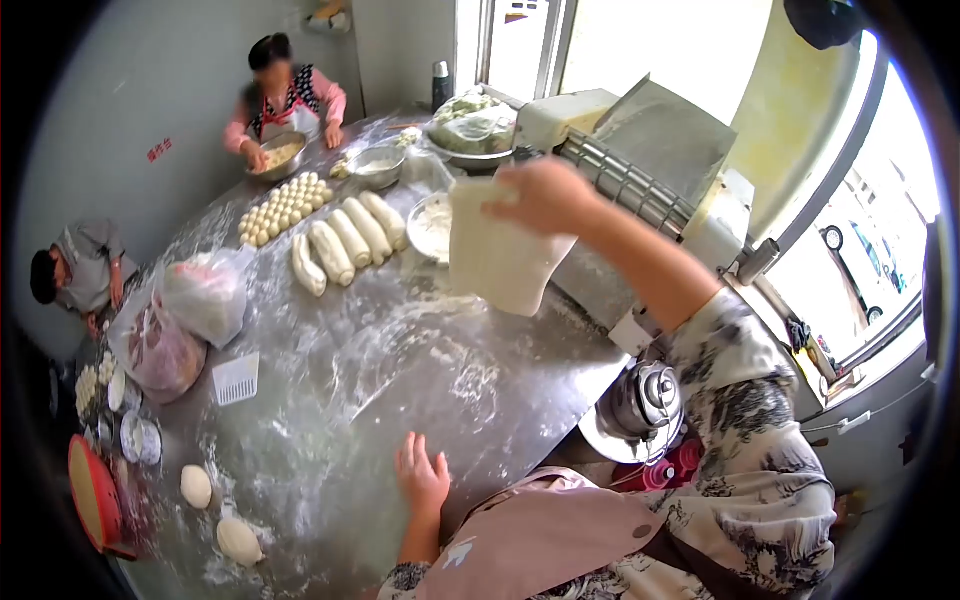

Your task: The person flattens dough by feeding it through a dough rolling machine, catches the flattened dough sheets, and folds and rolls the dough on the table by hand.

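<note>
Holding a pale sheet near the roller machine, the right hand is blurred; the sheet partly hides the flour bowl beside dough rolls. The left hand, fingers slightly spread, rests on the table.

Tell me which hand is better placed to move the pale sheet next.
Probably the right hand: it holds the pale sheet near the rollers, while the left hand is farther off, over the table.

1. Flat white dough sheet: between cylindrical white dough rolls, left, and the grey metal roller machine, right.
2. Round pale dough balls: left of the rolls, both on the grey metal table.
</note>
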The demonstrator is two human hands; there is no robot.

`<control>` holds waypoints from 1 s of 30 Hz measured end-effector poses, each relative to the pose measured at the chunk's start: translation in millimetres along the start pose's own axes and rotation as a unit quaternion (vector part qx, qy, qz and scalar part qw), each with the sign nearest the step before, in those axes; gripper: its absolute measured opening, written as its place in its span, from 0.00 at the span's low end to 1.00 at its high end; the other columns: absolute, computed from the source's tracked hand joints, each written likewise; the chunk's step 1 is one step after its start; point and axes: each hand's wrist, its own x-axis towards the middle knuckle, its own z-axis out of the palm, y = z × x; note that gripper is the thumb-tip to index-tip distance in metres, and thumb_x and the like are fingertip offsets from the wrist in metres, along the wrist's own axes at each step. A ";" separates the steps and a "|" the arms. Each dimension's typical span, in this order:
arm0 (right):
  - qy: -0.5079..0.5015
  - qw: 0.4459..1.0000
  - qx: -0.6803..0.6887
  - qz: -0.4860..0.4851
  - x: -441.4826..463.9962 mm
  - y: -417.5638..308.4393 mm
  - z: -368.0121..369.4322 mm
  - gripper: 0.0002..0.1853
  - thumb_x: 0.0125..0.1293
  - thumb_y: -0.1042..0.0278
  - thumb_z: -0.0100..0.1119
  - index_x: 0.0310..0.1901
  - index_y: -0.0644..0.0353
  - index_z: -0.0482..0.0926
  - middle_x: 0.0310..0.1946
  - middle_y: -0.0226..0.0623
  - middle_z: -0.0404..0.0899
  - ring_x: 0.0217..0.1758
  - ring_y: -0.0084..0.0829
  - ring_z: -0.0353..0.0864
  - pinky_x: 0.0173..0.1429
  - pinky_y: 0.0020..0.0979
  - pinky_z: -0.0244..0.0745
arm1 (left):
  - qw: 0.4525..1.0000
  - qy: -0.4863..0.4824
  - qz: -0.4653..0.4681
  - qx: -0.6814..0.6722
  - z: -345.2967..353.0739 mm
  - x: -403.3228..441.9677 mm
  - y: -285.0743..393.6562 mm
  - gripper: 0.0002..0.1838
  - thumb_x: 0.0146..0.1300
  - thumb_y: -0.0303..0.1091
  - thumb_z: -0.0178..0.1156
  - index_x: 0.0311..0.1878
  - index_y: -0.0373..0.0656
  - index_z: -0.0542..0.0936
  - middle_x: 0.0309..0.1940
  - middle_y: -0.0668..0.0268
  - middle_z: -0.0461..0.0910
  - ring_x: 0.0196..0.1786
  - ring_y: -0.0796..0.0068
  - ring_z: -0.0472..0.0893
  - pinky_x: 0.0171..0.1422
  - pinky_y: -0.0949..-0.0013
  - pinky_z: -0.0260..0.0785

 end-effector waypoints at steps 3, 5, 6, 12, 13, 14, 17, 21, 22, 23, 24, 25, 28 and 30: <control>0.124 0.991 0.022 0.047 7.2 76.9 -75.9 0.30 0.59 0.39 0.60 0.54 0.57 0.80 0.41 0.44 0.84 0.44 0.39 0.84 0.51 0.39 0.78 | 1.000 0.006 -0.016 0.017 3.3 1.8 7.2 0.25 0.56 0.36 0.61 0.57 0.37 0.73 0.61 0.50 0.71 0.62 0.49 0.70 0.69 0.48 0.58; 0.199 0.973 0.095 0.071 11.8 137.8 -113.8 0.28 0.58 0.44 0.65 0.52 0.59 0.81 0.36 0.40 0.85 0.37 0.34 0.85 0.46 0.35 0.79 | 0.999 0.012 -0.027 0.036 6.2 4.1 10.4 0.24 0.55 0.35 0.61 0.55 0.37 0.73 0.61 0.50 0.71 0.62 0.49 0.71 0.68 0.47 0.59; 0.210 0.962 0.156 0.081 13.2 169.6 -130.3 0.27 0.58 0.46 0.66 0.51 0.60 0.81 0.35 0.38 0.85 0.35 0.32 0.85 0.45 0.35 0.79 | 0.998 0.013 -0.033 0.048 8.6 4.3 11.0 0.24 0.55 0.34 0.62 0.55 0.38 0.74 0.60 0.51 0.72 0.62 0.49 0.71 0.68 0.47 0.59; 0.173 0.967 0.066 0.177 22.9 357.9 -131.3 0.25 0.59 0.47 0.64 0.49 0.59 0.81 0.36 0.42 0.85 0.40 0.34 0.84 0.48 0.34 0.78 | 0.994 0.040 -0.073 0.069 24.6 9.4 18.6 0.21 0.53 0.32 0.60 0.52 0.38 0.74 0.58 0.50 0.73 0.59 0.46 0.71 0.66 0.46 0.59; 0.134 0.971 0.016 0.197 23.1 384.9 -116.9 0.27 0.59 0.45 0.63 0.51 0.59 0.81 0.40 0.44 0.84 0.43 0.36 0.84 0.51 0.35 0.77 | 0.993 0.044 -0.082 0.075 27.5 10.6 19.3 0.21 0.53 0.32 0.60 0.52 0.37 0.74 0.58 0.49 0.73 0.59 0.45 0.71 0.66 0.45 0.59; 0.094 0.972 -0.033 0.215 24.4 410.0 -100.2 0.29 0.59 0.43 0.62 0.52 0.59 0.80 0.43 0.47 0.83 0.47 0.39 0.83 0.54 0.36 0.75 | 0.993 0.043 -0.083 0.077 30.2 11.6 20.1 0.21 0.53 0.31 0.60 0.51 0.37 0.74 0.58 0.49 0.73 0.59 0.44 0.71 0.66 0.45 0.59; -0.019 0.952 -0.089 0.292 24.1 431.2 -75.5 0.31 0.62 0.40 0.55 0.50 0.64 0.81 0.50 0.53 0.80 0.53 0.47 0.78 0.57 0.40 0.72 | 0.991 0.043 -0.086 0.088 32.0 10.7 19.3 0.21 0.53 0.31 0.60 0.51 0.37 0.73 0.58 0.49 0.72 0.59 0.43 0.70 0.66 0.45 0.59; -0.053 0.965 0.059 0.248 27.2 414.9 -63.1 0.27 0.63 0.47 0.56 0.52 0.64 0.80 0.50 0.53 0.80 0.56 0.47 0.77 0.60 0.38 0.69 | 0.987 0.022 -0.102 0.122 36.3 14.4 23.5 0.21 0.53 0.31 0.59 0.52 0.36 0.73 0.59 0.47 0.70 0.60 0.43 0.69 0.66 0.45 0.58; -0.065 0.971 0.084 0.214 26.4 399.0 -59.0 0.26 0.64 0.50 0.56 0.56 0.63 0.77 0.52 0.51 0.79 0.58 0.44 0.76 0.61 0.37 0.69 | 0.985 0.014 -0.110 0.134 37.9 16.3 24.6 0.22 0.54 0.31 0.59 0.53 0.36 0.73 0.59 0.46 0.70 0.60 0.42 0.68 0.66 0.45 0.58; -0.076 0.975 0.109 0.178 23.3 375.6 -56.3 0.26 0.65 0.53 0.57 0.60 0.61 0.74 0.54 0.50 0.78 0.60 0.42 0.75 0.62 0.36 0.69 | 0.987 0.030 -0.093 0.125 42.4 23.7 33.0 0.22 0.54 0.31 0.59 0.53 0.36 0.72 0.60 0.45 0.69 0.60 0.42 0.68 0.66 0.46 0.58; -0.086 0.977 0.133 0.143 16.9 362.3 -55.4 0.27 0.66 0.55 0.57 0.63 0.60 0.72 0.56 0.48 0.77 0.62 0.40 0.74 0.63 0.35 0.69 | 0.989 0.046 -0.076 0.115 50.4 35.9 49.4 0.22 0.55 0.30 0.59 0.54 0.36 0.72 0.60 0.44 0.68 0.61 0.42 0.68 0.66 0.46 0.58; -0.055 0.982 0.132 0.125 9.4 359.6 -54.2 0.28 0.66 0.56 0.57 0.65 0.59 0.70 0.58 0.48 0.76 0.63 0.39 0.73 0.65 0.35 0.68 | 0.991 0.061 -0.061 0.104 58.6 47.8 66.4 0.22 0.56 0.30 0.58 0.55 0.35 0.72 0.60 0.43 0.68 0.61 0.42 0.68 0.66 0.47 0.59; 0.022 0.985 0.150 0.079 -3.7 357.3 -53.6 0.31 0.67 0.56 0.58 0.68 0.58 0.65 0.62 0.45 0.72 0.67 0.39 0.69 0.69 0.35 0.64 | 0.997 0.076 -0.020 -0.018 95.0 98.1 117.1 0.22 0.60 0.28 0.57 0.58 0.35 0.70 0.58 0.43 0.68 0.61 0.45 0.69 0.65 0.52 0.61; 0.058 0.977 0.192 0.069 -27.0 377.9 -63.2 0.31 0.68 0.55 0.59 0.69 0.57 0.64 0.64 0.44 0.70 0.69 0.39 0.67 0.71 0.35 0.62 | 0.969 0.025 -0.098 -0.227 125.0 133.6 148.3 0.20 0.65 0.30 0.56 0.59 0.36 0.70 0.57 0.50 0.70 0.59 0.56 0.71 0.62 0.59 0.64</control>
